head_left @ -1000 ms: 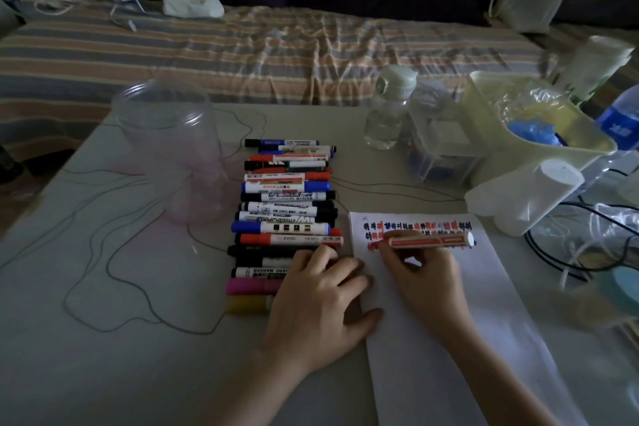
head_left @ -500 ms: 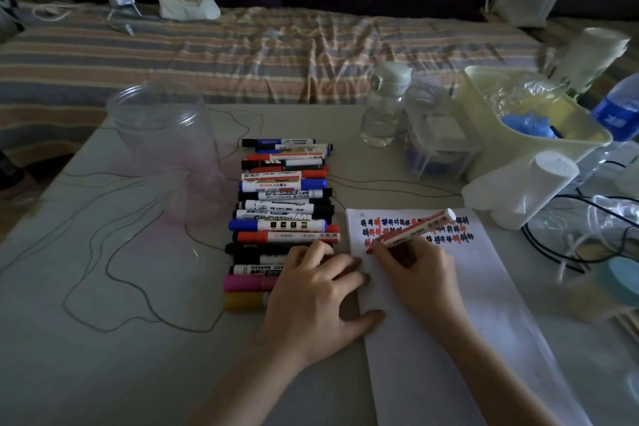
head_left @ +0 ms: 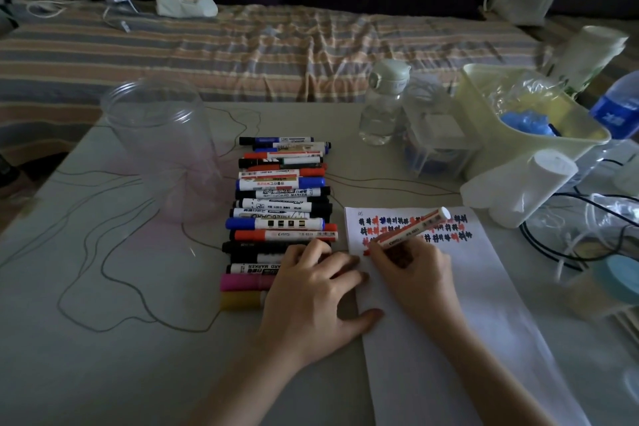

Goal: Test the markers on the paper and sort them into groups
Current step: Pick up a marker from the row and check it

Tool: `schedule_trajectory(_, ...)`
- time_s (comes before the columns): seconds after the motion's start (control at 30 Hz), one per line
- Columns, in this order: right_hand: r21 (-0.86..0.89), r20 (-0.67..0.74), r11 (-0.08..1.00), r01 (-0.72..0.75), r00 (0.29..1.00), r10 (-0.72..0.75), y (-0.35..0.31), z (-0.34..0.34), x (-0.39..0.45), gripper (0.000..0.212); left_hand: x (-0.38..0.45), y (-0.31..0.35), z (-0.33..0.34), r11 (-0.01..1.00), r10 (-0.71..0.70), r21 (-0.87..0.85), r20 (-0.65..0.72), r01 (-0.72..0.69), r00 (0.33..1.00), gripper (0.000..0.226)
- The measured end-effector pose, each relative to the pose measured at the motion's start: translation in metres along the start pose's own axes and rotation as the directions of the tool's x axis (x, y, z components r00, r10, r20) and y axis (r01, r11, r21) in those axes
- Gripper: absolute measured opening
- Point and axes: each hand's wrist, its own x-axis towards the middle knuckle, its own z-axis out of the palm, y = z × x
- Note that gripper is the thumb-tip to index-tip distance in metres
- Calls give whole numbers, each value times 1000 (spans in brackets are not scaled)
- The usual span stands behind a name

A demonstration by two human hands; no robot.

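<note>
At the left of the bench (head_left: 103, 339) you have a clear plastic jar (head_left: 162, 149) standing upright, open end up. Just right of it lies the row of markers (head_left: 281, 204), stacked side by side, barrels running left-right: blue, red and black caps, with a pink one and a yellow one nearest you. Your left hand (head_left: 311, 301) rests flat, fingers spread and holding nothing, over the near end of that row, thumb on the left edge of the paper (head_left: 449, 322). Your right hand (head_left: 415, 273) is closed in a writing grip around a red marker (head_left: 411, 230), tip down on the paper at its left margin, barrel tilted up to the right. Rows of black and red test marks cover the top of the sheet. Right of the paper sit a white roll (head_left: 522, 187), a pale yellow tub (head_left: 511, 128) and loose black cables (head_left: 553, 245). Behind the markers stands a small clear bottle (head_left: 380, 104).
</note>
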Motion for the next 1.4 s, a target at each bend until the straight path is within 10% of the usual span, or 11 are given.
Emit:
schedule_trajectory(0.83, -7, -58, 999, -32, 998, 32, 0, 2, -1, 11, 1, 2, -3, 1000, 14, 5, 1, -14, 1000, 31)
schedule_trajectory(1.03, 223, -84, 964, -148, 982, 170, -1, -6, 5, 19, 1, 1, -3, 997, 50, 57, 1, -50, 999, 31)
schedule_trajectory(1.2, 405, -8, 877, -256, 959, 284, -18, -14, 7, 13, 8, 7, -19, 958, -118, -261, 17, 118, 993, 40)
schedule_trajectory(1.4, 512, 53, 803, -305, 944, 325, -50, -48, 5, 9, 20, 5, -62, 642, -427, -698, 20, 318, 904, 31)
